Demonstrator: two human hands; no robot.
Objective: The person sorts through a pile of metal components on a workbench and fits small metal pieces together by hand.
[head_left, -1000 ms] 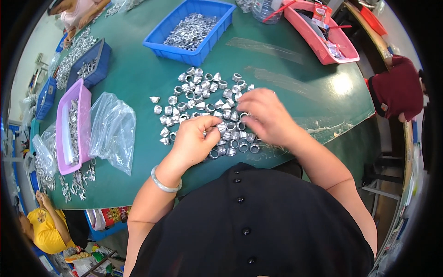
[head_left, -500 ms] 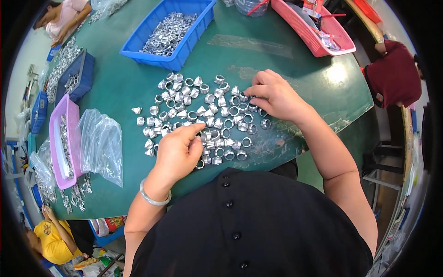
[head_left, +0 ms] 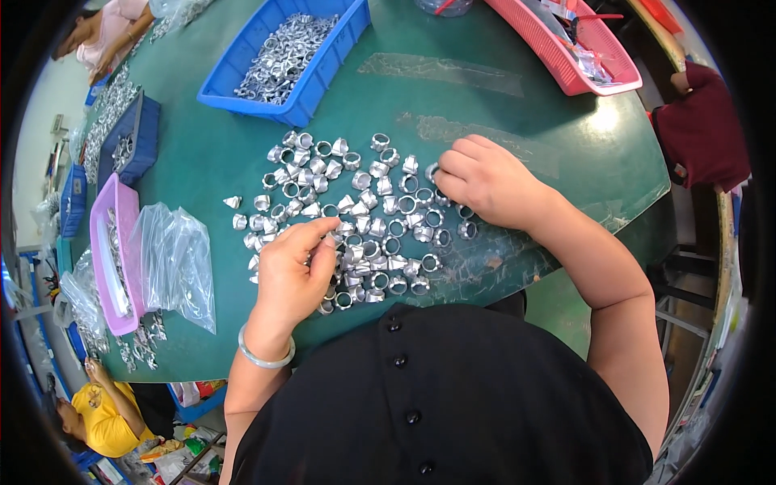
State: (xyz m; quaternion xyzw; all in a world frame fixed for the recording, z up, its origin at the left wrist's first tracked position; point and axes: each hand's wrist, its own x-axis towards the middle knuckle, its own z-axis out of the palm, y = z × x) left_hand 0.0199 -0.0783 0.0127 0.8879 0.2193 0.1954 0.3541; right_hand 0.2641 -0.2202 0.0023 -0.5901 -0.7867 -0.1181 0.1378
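Observation:
Many silver metal rings lie loosely spread over the green table in front of me, some upright and some on their sides. My left hand is at the near left part of the spread, its index finger and thumb drawn close together and the other fingers curled. Whatever sits between those fingertips is too small to make out. At the right edge of the rings my right hand is closed, fingers bent downward, with a ring showing at its fingertips.
A blue bin of small metal parts stands beyond the rings. The pink basket is at the far right. To the left are a purple tray, a clear plastic bag and a dark blue bin. Other people sit or stand around the table.
My right hand's fingers have closed and turned downward at the right edge of the rings. My left hand has shifted slightly left and nearer, its thumb now closer to the index finger.

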